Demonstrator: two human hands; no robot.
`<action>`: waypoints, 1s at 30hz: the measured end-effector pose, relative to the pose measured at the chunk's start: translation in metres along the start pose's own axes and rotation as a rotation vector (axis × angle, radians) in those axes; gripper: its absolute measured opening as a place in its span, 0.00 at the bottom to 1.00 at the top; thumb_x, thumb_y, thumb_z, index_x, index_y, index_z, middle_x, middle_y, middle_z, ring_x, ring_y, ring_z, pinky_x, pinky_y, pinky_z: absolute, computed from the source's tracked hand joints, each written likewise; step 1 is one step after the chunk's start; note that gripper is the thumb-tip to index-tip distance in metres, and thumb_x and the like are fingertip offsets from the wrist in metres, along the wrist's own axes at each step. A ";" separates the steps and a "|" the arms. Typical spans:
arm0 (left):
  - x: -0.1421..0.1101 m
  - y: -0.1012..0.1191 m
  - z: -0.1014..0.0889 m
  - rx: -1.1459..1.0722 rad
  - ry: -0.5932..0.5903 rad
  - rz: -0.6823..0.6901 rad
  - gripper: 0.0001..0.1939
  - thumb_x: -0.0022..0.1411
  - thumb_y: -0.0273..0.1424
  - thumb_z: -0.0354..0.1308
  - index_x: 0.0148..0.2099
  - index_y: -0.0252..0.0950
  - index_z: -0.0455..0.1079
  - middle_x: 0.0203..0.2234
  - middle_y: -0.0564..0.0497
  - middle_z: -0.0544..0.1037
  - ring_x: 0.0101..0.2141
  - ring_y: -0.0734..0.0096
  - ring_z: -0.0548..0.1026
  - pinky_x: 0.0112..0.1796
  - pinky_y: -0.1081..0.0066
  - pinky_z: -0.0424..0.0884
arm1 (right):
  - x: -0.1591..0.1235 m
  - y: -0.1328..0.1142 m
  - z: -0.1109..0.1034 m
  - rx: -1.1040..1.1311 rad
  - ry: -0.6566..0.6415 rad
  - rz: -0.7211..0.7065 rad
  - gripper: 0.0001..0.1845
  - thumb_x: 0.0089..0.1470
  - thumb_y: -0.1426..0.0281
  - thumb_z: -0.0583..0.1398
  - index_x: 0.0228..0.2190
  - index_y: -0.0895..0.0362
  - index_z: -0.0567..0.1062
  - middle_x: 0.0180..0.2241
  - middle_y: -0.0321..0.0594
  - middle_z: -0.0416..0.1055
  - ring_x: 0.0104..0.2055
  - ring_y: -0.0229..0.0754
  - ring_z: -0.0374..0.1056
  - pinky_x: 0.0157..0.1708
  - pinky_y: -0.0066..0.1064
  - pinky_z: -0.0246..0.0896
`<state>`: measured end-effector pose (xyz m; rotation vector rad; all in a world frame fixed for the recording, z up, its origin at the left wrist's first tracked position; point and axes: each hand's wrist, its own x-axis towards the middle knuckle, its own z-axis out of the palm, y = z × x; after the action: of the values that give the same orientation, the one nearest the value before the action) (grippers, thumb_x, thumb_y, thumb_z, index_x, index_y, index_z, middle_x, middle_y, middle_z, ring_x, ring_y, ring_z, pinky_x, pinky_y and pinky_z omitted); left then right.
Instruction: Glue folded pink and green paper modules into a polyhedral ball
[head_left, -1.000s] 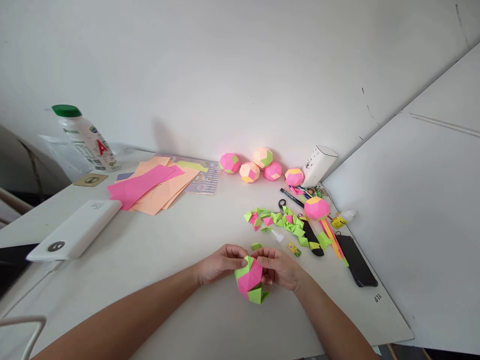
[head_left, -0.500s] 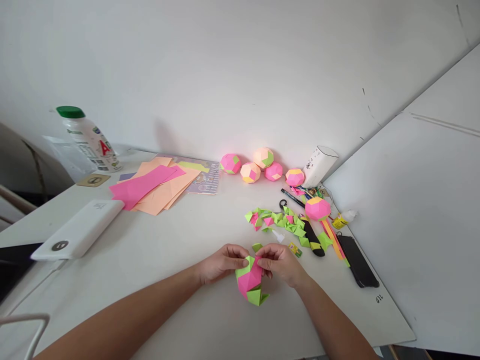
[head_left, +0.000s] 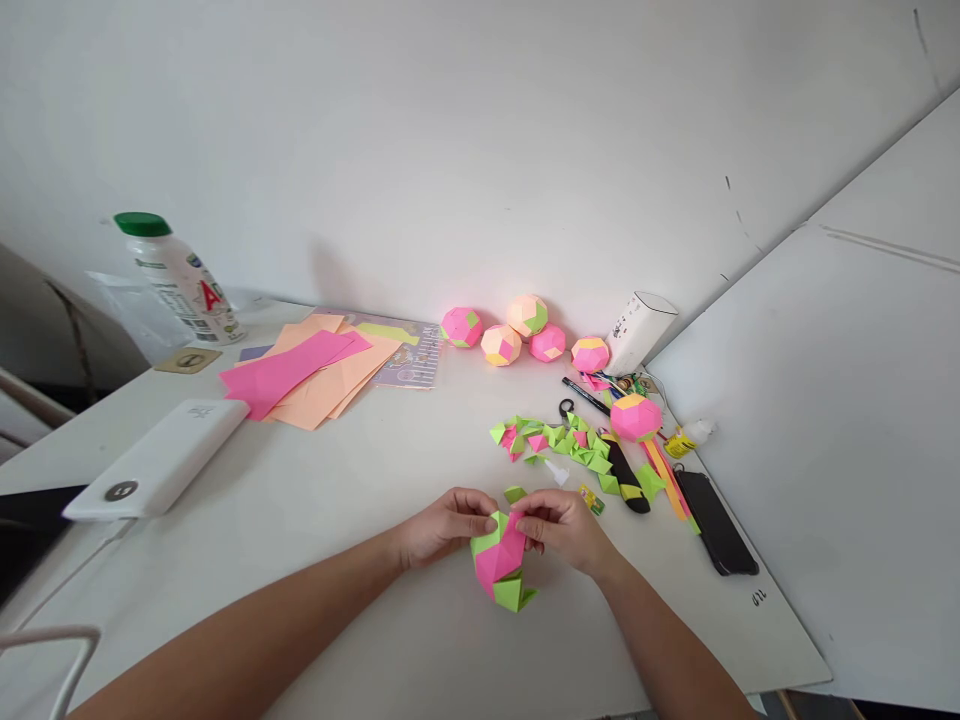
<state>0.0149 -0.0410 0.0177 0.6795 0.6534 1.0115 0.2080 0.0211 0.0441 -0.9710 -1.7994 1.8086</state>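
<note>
Between my two hands is a partly built folded-paper ball [head_left: 499,560] of pink and light green faces, held just over the front of the table. My left hand [head_left: 452,527] pinches its upper left edge with thumb and fingers. On the upper right edge, my right hand [head_left: 561,527] has its thumb and fingertips closed on a pink face. A green paper flap sticks up between the hands, and another juts out at the bottom. Some fingertips are hidden behind the paper. Just beyond lies a heap of small folded green and pink paper pieces [head_left: 592,450].
Several finished paper balls [head_left: 501,345] line the wall. Pink and peach sheets [head_left: 330,385], a white power bank [head_left: 161,460] and a bottle [head_left: 184,285] stand left. To the right lie a box cutter [head_left: 624,475], a glue bottle [head_left: 688,437] and a black phone [head_left: 716,522].
</note>
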 end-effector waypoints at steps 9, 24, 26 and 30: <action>-0.001 0.003 0.003 0.068 -0.030 -0.031 0.07 0.48 0.33 0.66 0.27 0.33 0.76 0.24 0.50 0.77 0.29 0.69 0.71 0.36 0.69 0.64 | -0.001 0.003 0.009 0.065 -0.001 -0.011 0.10 0.44 0.63 0.66 0.30 0.55 0.78 0.21 0.34 0.70 0.20 0.34 0.62 0.20 0.27 0.58; -0.002 0.004 0.002 0.188 -0.074 -0.045 0.08 0.51 0.34 0.64 0.28 0.33 0.77 0.23 0.50 0.75 0.28 0.69 0.69 0.34 0.68 0.62 | 0.000 0.006 0.017 0.100 0.052 0.034 0.11 0.41 0.64 0.67 0.28 0.57 0.77 0.19 0.32 0.67 0.20 0.33 0.60 0.19 0.26 0.58; -0.002 0.005 0.003 0.191 -0.066 -0.048 0.08 0.50 0.34 0.64 0.27 0.33 0.76 0.22 0.51 0.74 0.26 0.71 0.68 0.33 0.69 0.62 | -0.001 0.005 0.017 0.100 0.055 0.030 0.11 0.42 0.64 0.67 0.28 0.57 0.77 0.18 0.32 0.67 0.19 0.32 0.59 0.19 0.26 0.57; -0.001 0.003 0.003 0.205 -0.041 -0.054 0.11 0.50 0.36 0.64 0.27 0.33 0.75 0.21 0.52 0.72 0.25 0.72 0.66 0.31 0.70 0.61 | -0.002 0.003 0.018 0.099 0.047 0.005 0.10 0.42 0.65 0.67 0.27 0.58 0.76 0.18 0.31 0.65 0.19 0.31 0.57 0.18 0.24 0.55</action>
<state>0.0152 -0.0414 0.0225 0.8552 0.7420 0.8862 0.1968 0.0071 0.0398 -0.9725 -1.6641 1.8437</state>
